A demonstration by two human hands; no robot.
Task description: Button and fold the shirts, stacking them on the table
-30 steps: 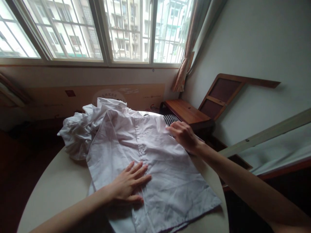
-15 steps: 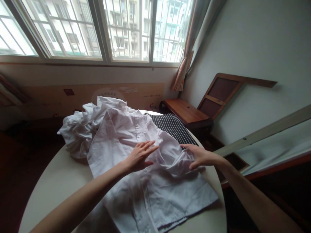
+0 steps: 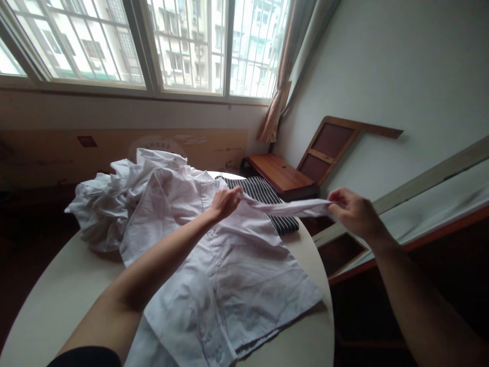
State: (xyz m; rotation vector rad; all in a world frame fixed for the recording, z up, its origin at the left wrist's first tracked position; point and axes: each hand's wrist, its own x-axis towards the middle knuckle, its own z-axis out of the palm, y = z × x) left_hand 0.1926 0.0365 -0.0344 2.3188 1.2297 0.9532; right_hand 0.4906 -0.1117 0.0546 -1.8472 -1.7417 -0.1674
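Observation:
A white button-up shirt (image 3: pixel 252 275) lies spread on the round table, its button placket running down the middle. My left hand (image 3: pixel 226 202) is closed on the shirt near the shoulder. Out past the table's right edge, my right hand (image 3: pixel 353 211) pinches the end of the sleeve (image 3: pixel 290 207). The sleeve stretches taut between both hands, lifted above the table. Beneath it lies a folded black cloth with white stripes (image 3: pixel 257 188). A crumpled heap of white cloth (image 3: pixel 103 209) rests at the shirt's left side.
The pale round table (image 3: pixel 49 300) carries all the cloth. Behind it stand a wooden bench (image 3: pixel 280 173) and a barred window (image 3: pixel 183 46) with a tied curtain (image 3: pixel 273 120). A wooden-framed panel (image 3: pixel 328 145) leans by the right wall.
Both hands were open over the shirt. Now they have closed on it, and the right hand has drawn the sleeve out to the right. The view has shifted slightly.

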